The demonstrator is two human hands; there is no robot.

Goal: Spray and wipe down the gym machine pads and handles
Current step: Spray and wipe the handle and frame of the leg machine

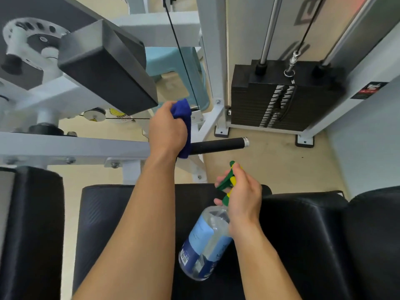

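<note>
A pale beige floor (270, 165) is seen beneath a white-painted machine frame (75, 146), with a light wall at the right edge. A teal plastic stool (173, 61) is set on the floor behind the frame. No tabletop is involved; the work is done over the black seat pad (112, 213) in the lower middle.

One black handle (218, 145) is shown sticking out sideways from the frame, its metal cap pointing right. One blue cloth (181, 111) is wrapped over the handle's inner end and is clamped there by the left grip (167, 128), fingers curled round cloth and bar together. One clear spray bottle (205, 245) with a blue label is held tilted above the seat pad, well short of the handle. Its neck is clasped by the right grip (244, 198), with fingers laid at the green and yellow trigger head (227, 180).

One weight stack (281, 98) is counted at the upper right, and two chrome guide rods (268, 29) are run into it. One thin cable (179, 50) is strung down past the stool. Four black cushions can be counted along the lower edge, the leftmost blurred, and a fifth, an angled pad (108, 72), is mounted at the upper left. Two black feet (304, 140) are fitted under the stack's base
</note>
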